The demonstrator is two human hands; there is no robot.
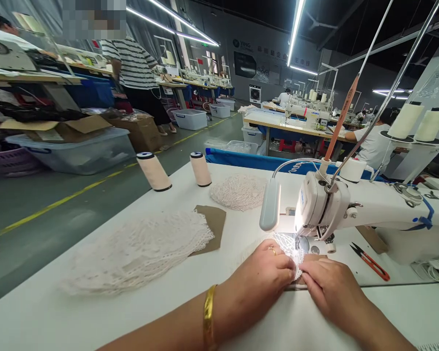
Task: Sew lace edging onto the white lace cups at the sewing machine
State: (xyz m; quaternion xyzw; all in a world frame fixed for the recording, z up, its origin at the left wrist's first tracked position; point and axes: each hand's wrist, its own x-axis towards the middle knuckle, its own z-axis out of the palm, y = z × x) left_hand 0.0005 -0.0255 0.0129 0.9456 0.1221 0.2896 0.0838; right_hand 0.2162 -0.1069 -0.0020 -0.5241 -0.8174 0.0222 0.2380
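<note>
Counter (106,319): bore a sewing machine (380,204), two thread cones (154,171), a large lace pile (139,251), a smaller lace pile (238,192) and red-handled snips (371,262).

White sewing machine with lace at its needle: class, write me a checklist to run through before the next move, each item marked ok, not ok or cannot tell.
1. White openwork lace piece in place at the white sewing machine: ok.
2. Left hand and right hand both at the lace: ok.
3. Fingers well back from the needle: not ok, in my judgement; they work close in front.
4. Black-bladed snips with orange-red handles clear of both hands: ok.
5. Loose pile of off-white lace away from the needle: ok.
6. Needle correctly threaded: cannot tell, too small.
</note>
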